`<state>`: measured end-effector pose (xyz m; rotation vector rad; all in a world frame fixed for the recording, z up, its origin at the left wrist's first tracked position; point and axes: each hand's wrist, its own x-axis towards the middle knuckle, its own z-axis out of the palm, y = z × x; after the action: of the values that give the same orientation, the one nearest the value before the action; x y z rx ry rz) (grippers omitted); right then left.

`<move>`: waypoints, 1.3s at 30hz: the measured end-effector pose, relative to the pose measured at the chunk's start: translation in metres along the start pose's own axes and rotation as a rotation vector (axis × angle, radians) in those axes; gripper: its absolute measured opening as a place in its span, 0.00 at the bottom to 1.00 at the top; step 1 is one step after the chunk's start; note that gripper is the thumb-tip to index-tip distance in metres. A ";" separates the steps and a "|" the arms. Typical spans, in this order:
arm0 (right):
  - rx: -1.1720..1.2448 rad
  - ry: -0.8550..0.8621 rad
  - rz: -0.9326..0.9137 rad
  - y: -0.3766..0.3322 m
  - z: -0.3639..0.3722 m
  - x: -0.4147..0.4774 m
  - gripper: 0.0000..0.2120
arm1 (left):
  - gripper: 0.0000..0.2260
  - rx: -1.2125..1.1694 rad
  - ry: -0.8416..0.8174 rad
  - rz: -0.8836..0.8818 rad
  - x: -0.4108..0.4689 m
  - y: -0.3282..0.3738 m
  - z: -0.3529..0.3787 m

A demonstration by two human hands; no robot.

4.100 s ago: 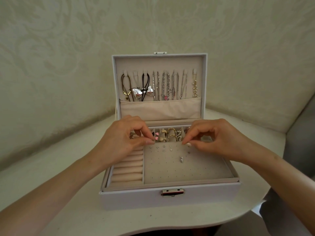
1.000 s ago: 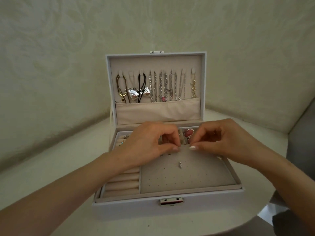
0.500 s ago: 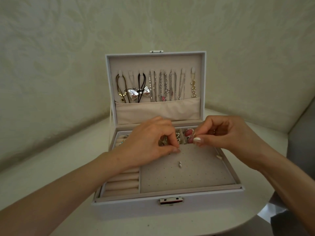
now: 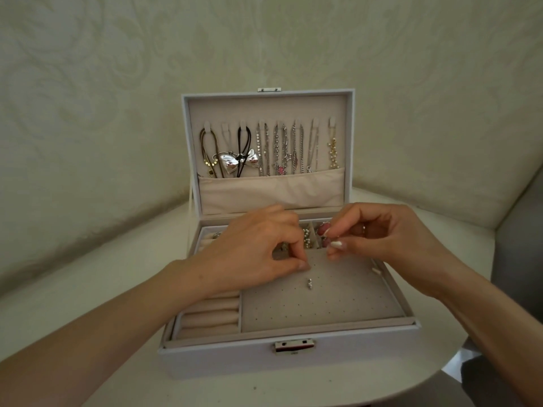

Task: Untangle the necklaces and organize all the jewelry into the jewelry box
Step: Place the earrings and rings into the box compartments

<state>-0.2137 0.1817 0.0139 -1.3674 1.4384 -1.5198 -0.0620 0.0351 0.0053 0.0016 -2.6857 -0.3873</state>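
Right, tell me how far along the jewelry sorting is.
Done: necklaces hang apart in the lid; one earring sits on the perforated pad. In hand: left hand and right hand pinch at the pad's far edge, item unseen. Left: probably seating it; jewelry box stands open.

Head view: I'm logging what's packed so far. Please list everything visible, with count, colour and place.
jewelry box: one, white, open, centre of view
necklaces: several, silver, gold, black, hanging inside the lid
bow pendant: one, silver, among the left necklaces
earring panel: one, grey, box base right
stud: one, silver, panel middle
ring rolls: several, beige, box base front left
table: one, white, under the box
left hand: one, fingertips pinched at the panel's back edge
right hand: one, fingertips pinched above the panel's back
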 end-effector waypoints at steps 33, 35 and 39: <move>-0.551 -0.246 -0.118 0.006 0.013 0.001 0.11 | 0.10 -0.073 0.166 0.027 -0.015 -0.019 -0.034; -0.553 -0.248 -0.119 0.006 0.013 0.002 0.10 | 0.10 -0.054 0.115 0.019 -0.024 -0.025 -0.033; -0.579 -0.240 -0.104 0.004 0.014 0.002 0.08 | 0.07 -0.017 0.039 0.036 -0.036 -0.030 -0.026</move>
<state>-0.2020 0.1745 0.0084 -1.9114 1.7435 -0.9781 -0.0204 0.0010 0.0054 -0.0434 -2.6405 -0.3951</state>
